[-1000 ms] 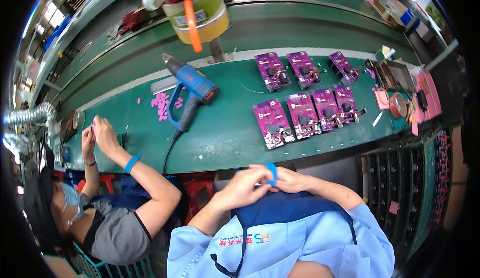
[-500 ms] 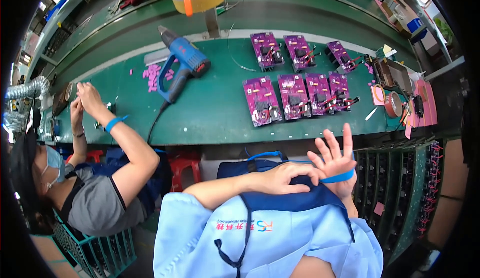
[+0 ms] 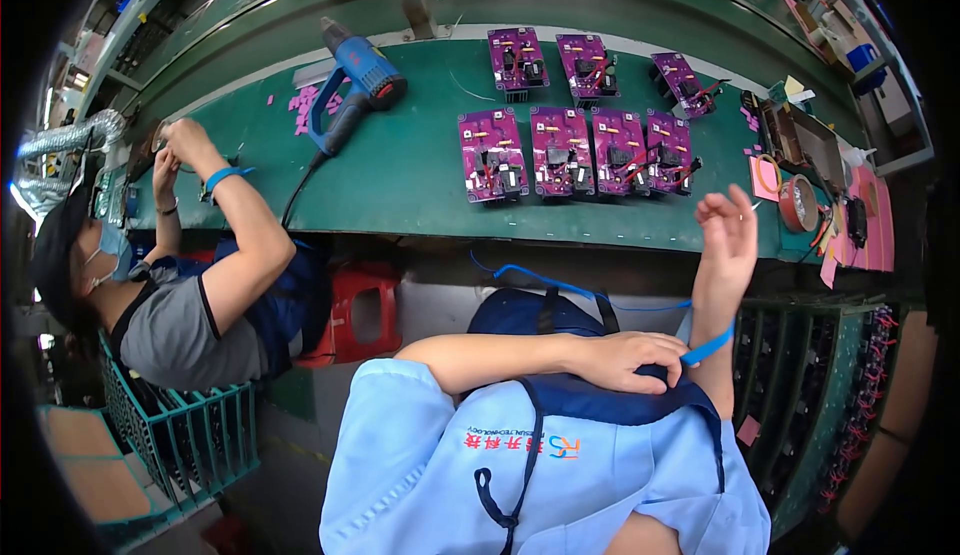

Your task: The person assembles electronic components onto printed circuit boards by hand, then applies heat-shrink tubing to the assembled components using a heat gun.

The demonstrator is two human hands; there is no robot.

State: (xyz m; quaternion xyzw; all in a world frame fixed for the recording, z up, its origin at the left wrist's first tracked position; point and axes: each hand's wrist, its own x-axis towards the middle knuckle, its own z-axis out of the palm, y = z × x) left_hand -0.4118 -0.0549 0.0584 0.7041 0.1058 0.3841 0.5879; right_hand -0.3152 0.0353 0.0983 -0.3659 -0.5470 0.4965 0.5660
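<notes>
A blue wrist strap (image 3: 710, 346) circles my right wrist, its thin blue cord trailing off to the left. My left hand (image 3: 632, 360) reaches across my body, and its curled fingers grip the strap at the wrist; the fingertips are partly hidden. Raised beside the bench's front edge, my right hand (image 3: 727, 227) has loosely bent fingers that stand apart and hold nothing. Beyond it, several purple circuit boards (image 3: 561, 154) with black parts and wires lie in two rows on the green bench (image 3: 400, 180).
A blue heat gun (image 3: 357, 85) lies by small pink pieces (image 3: 303, 105). At right are a tape roll (image 3: 798, 203) and an open box (image 3: 800, 140). A co-worker (image 3: 190, 305) works at the left, near a red stool (image 3: 355, 315). A green rack (image 3: 800, 385) stands below right.
My right hand has risen and moved right, its fingers bending more. My left hand has shifted right with the strap. The view has tilted, so the bench sits higher.
</notes>
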